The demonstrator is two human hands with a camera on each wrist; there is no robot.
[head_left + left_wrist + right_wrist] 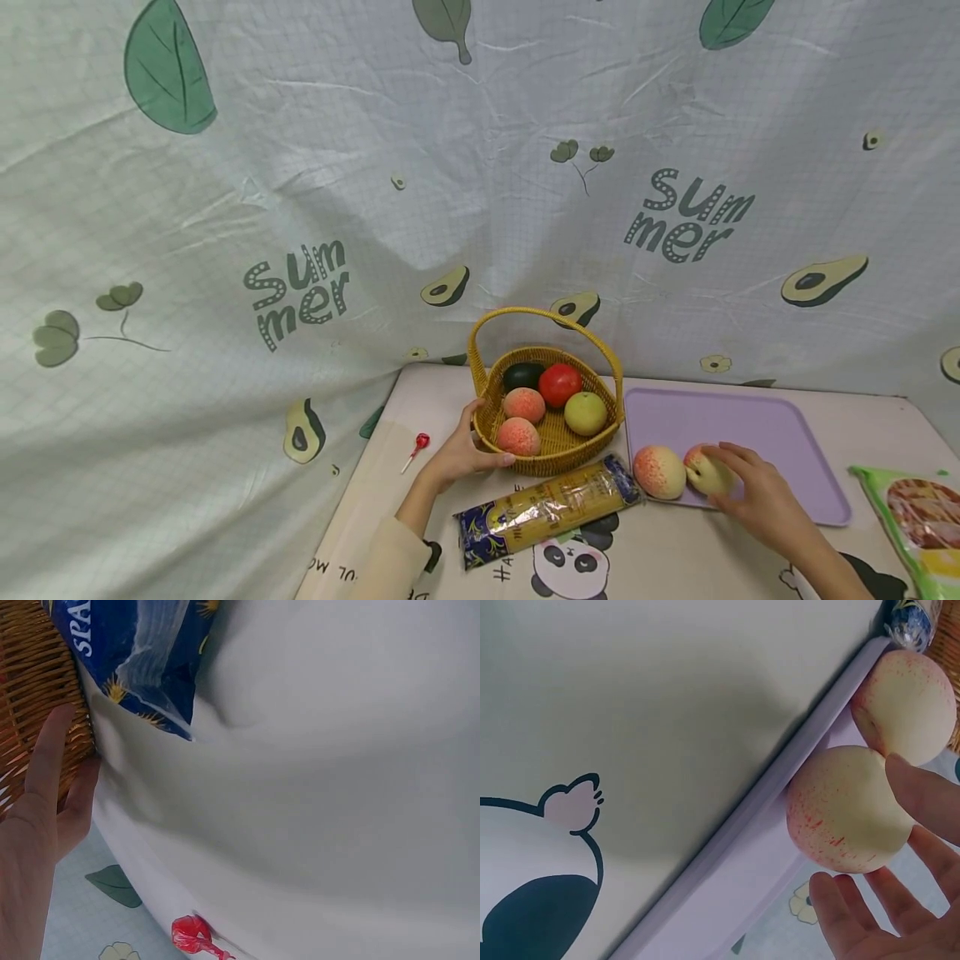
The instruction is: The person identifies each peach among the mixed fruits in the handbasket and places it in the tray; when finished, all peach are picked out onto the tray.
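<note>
My left hand (456, 454) rests against the left side of a wicker basket (570, 458), fingers extended along its wall. The basket contains two peaches (519, 437), a red tomato-like fruit (560, 385), a yellow-green round fruit (585, 414) and a dark green avocado-like one (523, 376). Over at the tray's front left corner, my right hand (765, 496) is around a pale peach (847, 810), thumb on one side and fingers on the other. Another peach (659, 472) touches it on the left. Both lie on the purple tray (750, 417).
A spaghetti packet (551, 510) lies diagonally before the basket, one end near the tray. A red lollipop (422, 442) is at the left. On the far right lies a green food packet (918, 525). Behind the table hangs a printed cloth (480, 208).
</note>
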